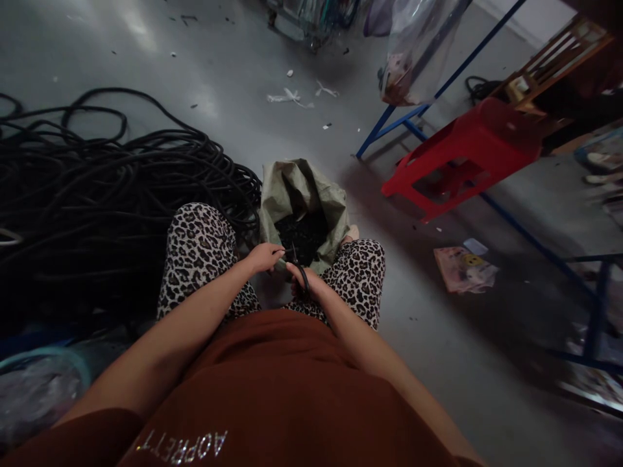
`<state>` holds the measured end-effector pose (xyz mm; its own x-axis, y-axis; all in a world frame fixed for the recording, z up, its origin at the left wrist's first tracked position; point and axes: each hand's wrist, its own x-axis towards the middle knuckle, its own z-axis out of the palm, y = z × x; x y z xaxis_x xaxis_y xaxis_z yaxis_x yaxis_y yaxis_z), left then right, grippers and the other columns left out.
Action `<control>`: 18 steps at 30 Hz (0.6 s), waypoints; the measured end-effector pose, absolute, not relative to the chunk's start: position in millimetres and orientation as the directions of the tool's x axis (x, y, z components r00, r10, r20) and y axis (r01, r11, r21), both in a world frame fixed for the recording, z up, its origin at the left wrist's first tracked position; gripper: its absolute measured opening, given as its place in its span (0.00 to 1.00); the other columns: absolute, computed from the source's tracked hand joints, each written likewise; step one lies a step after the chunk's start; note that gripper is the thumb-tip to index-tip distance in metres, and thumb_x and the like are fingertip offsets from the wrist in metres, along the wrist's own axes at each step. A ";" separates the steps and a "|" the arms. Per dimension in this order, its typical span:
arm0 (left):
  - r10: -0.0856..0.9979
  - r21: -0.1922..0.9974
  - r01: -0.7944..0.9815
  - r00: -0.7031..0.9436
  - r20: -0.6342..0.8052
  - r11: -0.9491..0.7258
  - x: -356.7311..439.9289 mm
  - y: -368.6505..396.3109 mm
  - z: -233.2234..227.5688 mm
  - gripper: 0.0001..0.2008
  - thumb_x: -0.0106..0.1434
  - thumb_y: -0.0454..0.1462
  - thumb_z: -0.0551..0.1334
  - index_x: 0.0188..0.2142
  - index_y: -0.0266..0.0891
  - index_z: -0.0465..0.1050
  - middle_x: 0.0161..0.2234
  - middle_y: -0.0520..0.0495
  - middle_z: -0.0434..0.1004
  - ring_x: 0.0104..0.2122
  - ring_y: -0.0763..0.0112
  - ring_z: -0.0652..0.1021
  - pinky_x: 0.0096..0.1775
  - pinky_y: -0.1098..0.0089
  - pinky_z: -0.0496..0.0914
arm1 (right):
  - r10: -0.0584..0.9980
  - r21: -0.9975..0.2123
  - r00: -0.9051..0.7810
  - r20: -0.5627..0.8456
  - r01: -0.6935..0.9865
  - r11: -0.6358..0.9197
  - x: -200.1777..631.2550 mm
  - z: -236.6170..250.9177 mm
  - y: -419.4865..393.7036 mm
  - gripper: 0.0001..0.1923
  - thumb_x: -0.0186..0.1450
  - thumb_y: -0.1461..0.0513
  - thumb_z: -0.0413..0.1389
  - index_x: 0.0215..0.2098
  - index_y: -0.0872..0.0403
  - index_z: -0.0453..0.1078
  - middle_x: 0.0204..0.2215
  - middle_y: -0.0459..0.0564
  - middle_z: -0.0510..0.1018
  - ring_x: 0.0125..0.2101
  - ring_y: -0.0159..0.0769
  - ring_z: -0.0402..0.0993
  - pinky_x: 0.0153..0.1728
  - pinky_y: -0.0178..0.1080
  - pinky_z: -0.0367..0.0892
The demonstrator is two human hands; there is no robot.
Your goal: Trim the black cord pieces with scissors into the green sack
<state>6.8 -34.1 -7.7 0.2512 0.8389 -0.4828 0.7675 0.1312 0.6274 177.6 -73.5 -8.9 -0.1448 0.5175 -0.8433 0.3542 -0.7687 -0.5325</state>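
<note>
In my right hand (307, 283) is a pair of black-handled scissors (304, 277), its blades pointing up over the near rim of a sack. My left hand (265, 257) is closed in a pinch just left of the blades, on a small dark piece (279, 251) that is too small to name. The pale green woven sack (335, 201) stands open between my knees. Many small black pieces (304, 235) lie inside it.
A heap of black cord or tubing (121, 168) covers the floor at left. To the right are a toppled-looking red plastic stool (467, 152), blue metal frame legs (394, 124) and a printed plastic packet (462, 267). A light-blue-rimmed tub (85, 364) stands lower left.
</note>
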 end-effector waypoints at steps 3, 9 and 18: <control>0.845 0.639 0.758 0.254 -0.471 0.128 6.7 -33.4 -5.5 0.20 0.63 0.43 0.51 0.48 0.38 0.72 0.22 0.54 0.76 0.19 0.76 0.75 0.32 0.76 0.67 | 0.530 -0.544 -0.159 -0.833 0.413 -0.730 177.0 -3.7 -73.2 0.28 0.60 0.41 0.49 0.26 0.58 0.65 0.13 0.47 0.67 0.13 0.32 0.67 0.12 0.31 0.63; 0.846 0.612 0.780 0.236 -0.478 0.128 6.8 -32.6 -3.9 0.19 0.63 0.42 0.51 0.47 0.38 0.73 0.22 0.54 0.76 0.20 0.75 0.75 0.31 0.76 0.67 | 0.547 -0.539 -0.124 -0.828 0.449 -0.713 177.2 1.1 -71.7 0.27 0.60 0.42 0.50 0.23 0.58 0.63 0.11 0.45 0.65 0.09 0.30 0.64 0.09 0.31 0.61; 0.843 0.617 0.772 0.222 -0.490 0.155 7.6 -31.8 -5.2 0.19 0.62 0.42 0.52 0.48 0.38 0.73 0.17 0.55 0.73 0.19 0.75 0.74 0.31 0.75 0.66 | 0.542 -0.519 -0.098 -0.835 0.468 -0.715 175.7 5.7 -71.6 0.27 0.61 0.43 0.50 0.24 0.59 0.66 0.11 0.47 0.67 0.10 0.32 0.66 0.12 0.33 0.65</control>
<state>7.6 -31.8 -5.2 0.2225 0.8430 -0.4898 0.7717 0.1548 0.6169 175.7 -71.6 5.7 -0.0979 0.5419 -0.8347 0.4677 -0.7153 -0.5192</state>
